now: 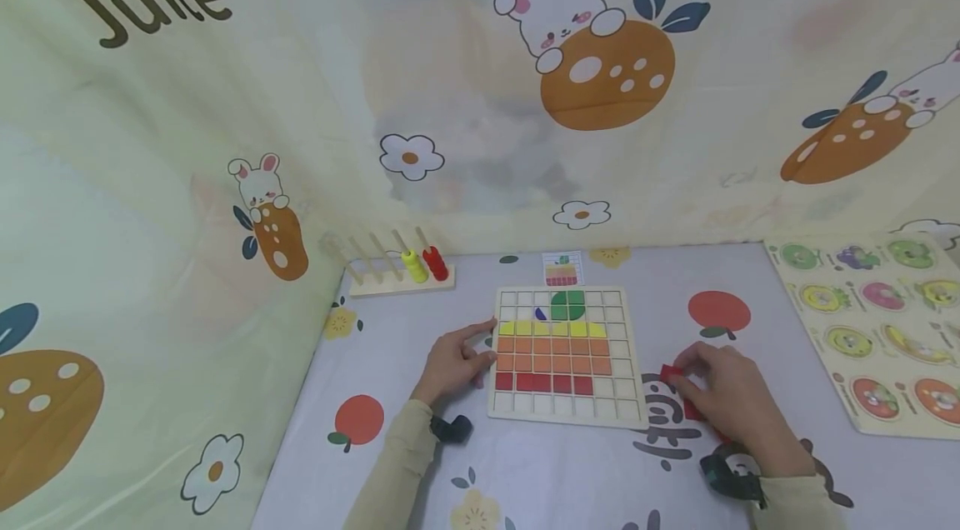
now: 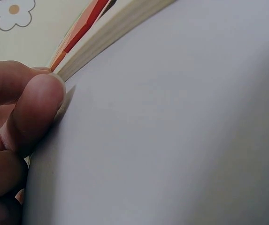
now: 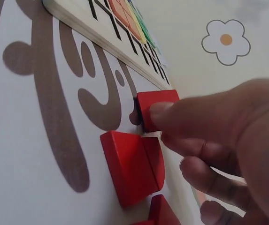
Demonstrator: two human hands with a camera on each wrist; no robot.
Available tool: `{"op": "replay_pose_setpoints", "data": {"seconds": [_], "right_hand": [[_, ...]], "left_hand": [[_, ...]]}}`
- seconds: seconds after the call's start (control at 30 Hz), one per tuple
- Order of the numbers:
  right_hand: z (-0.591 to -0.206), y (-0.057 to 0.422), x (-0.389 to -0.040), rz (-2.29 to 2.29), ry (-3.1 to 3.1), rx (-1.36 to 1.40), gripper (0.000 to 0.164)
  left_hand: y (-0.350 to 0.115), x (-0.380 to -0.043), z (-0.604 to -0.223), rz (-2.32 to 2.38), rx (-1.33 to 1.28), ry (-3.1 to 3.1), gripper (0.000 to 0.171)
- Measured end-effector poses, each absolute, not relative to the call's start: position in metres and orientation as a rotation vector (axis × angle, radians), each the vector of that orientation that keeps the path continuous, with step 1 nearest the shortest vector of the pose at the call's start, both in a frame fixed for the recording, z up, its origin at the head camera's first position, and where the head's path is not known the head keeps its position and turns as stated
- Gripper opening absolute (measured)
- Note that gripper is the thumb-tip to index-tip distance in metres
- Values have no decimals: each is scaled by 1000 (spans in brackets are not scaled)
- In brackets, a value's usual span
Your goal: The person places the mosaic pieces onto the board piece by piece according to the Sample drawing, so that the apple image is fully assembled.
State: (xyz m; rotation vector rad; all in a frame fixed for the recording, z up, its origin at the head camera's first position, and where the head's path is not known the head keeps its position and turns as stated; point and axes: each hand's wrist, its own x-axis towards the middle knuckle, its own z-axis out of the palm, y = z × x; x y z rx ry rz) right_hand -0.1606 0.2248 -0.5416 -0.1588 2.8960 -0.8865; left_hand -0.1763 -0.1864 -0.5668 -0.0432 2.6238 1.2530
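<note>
A pale wooden grid board (image 1: 621, 397) bears rows of colored tiles: red lowest, then orange and yellow, with green and a small blue piece above. My left hand (image 1: 450, 363) rests against its left edge, index finger and thumb apart in the head view. The thumb (image 2: 38, 110) touches that edge in the left wrist view. To the right of the board, my right hand (image 1: 726, 397) pinches a red square tile (image 3: 149, 105) between thumb and fingers. More red pieces (image 3: 127, 166) lie on the cloth just below it, partly behind the hand in the head view.
A small pattern card (image 1: 562, 269) lies behind the board. At the back left stands a wooden peg rack (image 1: 405, 283) with yellow and red beads on two pegs. A large board with food pictures (image 1: 870, 363) lies at the right. Printed cloth (image 1: 420, 480) covers the table.
</note>
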Motion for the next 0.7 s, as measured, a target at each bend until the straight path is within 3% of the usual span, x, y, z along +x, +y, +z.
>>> {"op": "replay_pose_setpoints", "data": {"seconds": [0.27, 0.47, 0.7], "right_hand": [[-549, 227, -161, -1056, 2984, -245, 35], [-545, 216, -158, -1159, 2946, -202, 30], [-548, 192, -154, -1248, 2830, -190, 40]], "left_hand": [[-186, -176, -566, 1252, -35, 2630, 58], [-187, -176, -565, 1264, -40, 2625, 58], [-186, -176, -565, 1263, -37, 2629, 59]]}}
